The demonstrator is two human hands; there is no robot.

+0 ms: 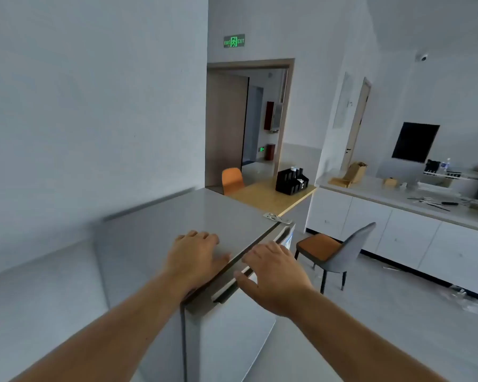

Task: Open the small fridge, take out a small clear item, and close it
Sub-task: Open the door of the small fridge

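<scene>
The small grey fridge (155,230) stands below me against the left wall, seen from above. My left hand (196,257) lies flat on its top near the front edge, fingers spread. My right hand (273,274) rests over the top edge of the fridge door (232,340), fingers curled at the recessed handle strip. The door looks slightly ajar at its hinge side, near the metal hinge plate (276,217). The fridge's inside and any clear item are hidden.
A grey chair with an orange seat (334,252) stands just right of the fridge. Behind are a wooden table (268,197) with a black organiser (291,180), an orange chair (232,180), an open doorway and a long white counter (398,216) with clutter.
</scene>
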